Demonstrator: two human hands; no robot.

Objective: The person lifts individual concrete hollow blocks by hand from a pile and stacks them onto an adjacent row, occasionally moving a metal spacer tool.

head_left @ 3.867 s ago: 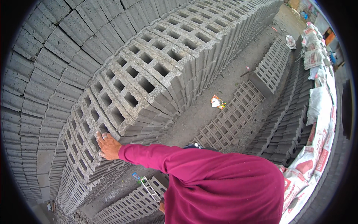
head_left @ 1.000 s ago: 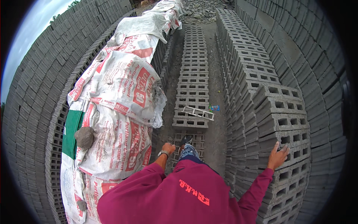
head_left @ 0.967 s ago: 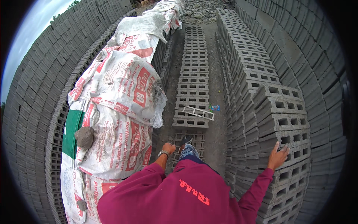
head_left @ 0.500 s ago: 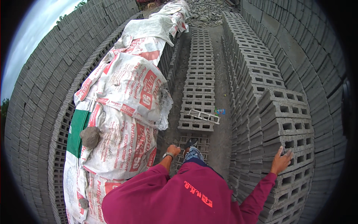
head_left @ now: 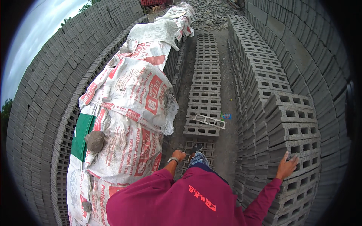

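My right hand (head_left: 287,167) rests on the upper face of the right-hand stack of hollow concrete blocks (head_left: 296,147), its fingers apart and nothing in its grasp. My left hand (head_left: 178,154), a watch at its wrist, hangs beside my leg with its fingers curled in; I see nothing in it. Below and beyond it is a low row of hollow blocks (head_left: 204,90). On that row's near end lies a pale frame with crossbars (head_left: 209,121). My shoe (head_left: 197,147) is over hollow blocks at the row's near end.
Printed cement sacks (head_left: 126,143) cover a long stack on my left, weighted by a grey lump (head_left: 94,141). Tall block walls (head_left: 41,101) flank both sides. A crumpled blue plastic item (head_left: 226,116) lies on the narrow ground strip. Rubble (head_left: 211,15) covers the far end.
The view has shifted slightly, so the stacks and sacks appear a little lower and farther right. My right hand stays on the blocks, and my left hand remains curled beside my leg.
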